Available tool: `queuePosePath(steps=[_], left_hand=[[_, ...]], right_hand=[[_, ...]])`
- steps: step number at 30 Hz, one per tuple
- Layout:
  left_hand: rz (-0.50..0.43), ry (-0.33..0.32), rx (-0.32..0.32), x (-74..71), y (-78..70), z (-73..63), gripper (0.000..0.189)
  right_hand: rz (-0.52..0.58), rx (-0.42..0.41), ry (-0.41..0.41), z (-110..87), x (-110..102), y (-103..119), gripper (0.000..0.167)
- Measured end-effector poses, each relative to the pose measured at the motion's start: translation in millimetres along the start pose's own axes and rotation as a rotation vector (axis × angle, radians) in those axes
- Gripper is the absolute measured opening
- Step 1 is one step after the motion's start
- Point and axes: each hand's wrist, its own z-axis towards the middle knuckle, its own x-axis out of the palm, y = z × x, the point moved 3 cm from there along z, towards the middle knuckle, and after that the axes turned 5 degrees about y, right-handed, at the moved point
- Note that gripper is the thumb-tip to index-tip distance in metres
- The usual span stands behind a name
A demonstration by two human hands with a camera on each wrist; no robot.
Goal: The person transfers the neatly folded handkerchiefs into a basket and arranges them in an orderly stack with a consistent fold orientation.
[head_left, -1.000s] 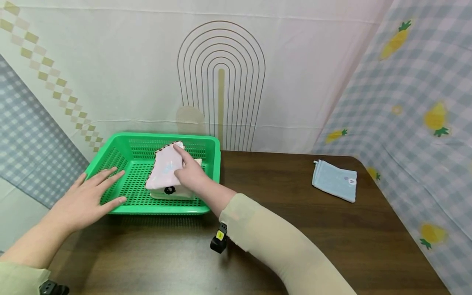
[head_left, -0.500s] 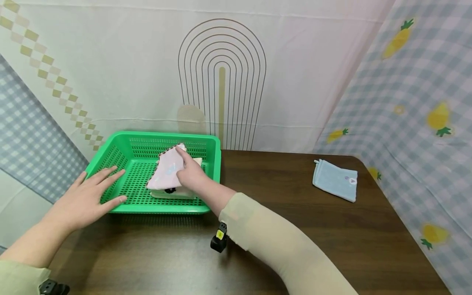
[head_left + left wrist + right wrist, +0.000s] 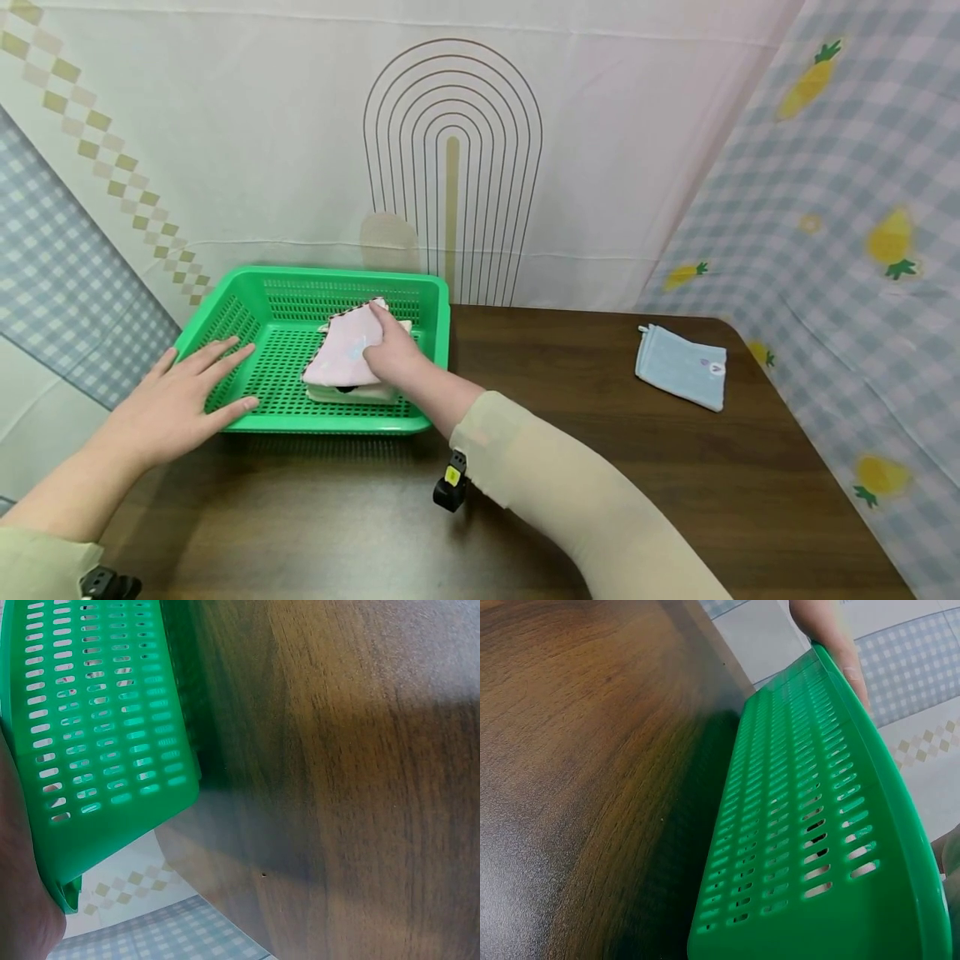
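A green plastic basket with slotted walls stands at the back left of the table. Inside it, my right hand grips the right edge of a folded pink small towel with a dark-striped border. That towel lies over a folded cream towel, whose black print barely peeks out. My left hand spreads its straight fingers over the basket's left front corner. The right wrist view shows the left hand at the far end of the basket rim. The basket wall hides both towels in the wrist views.
A folded light-blue towel lies on the right part of the dark wooden table. A white patterned cloth hangs behind the table, with a checked pineapple-print cloth along the right side.
The right hand has shifted the pink towel slightly to the right and down over the cream towel, covering more of its black print. The left hand stays at the basket corner.
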Motion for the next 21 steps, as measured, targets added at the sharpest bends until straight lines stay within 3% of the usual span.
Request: queuePosePath(steps=[6,21], left_hand=[[0.004,0.002,-0.003,-0.1,-0.2,0.4,0.081],[0.005,0.015,-0.006,1.6,0.4,1.0,0.081]], right_hand=[[0.012,0.029,-0.012,-1.9,-2.2,-1.4,0.071],[0.017,0.092,-0.015,-4.6,-3.3,-4.0,0.066]])
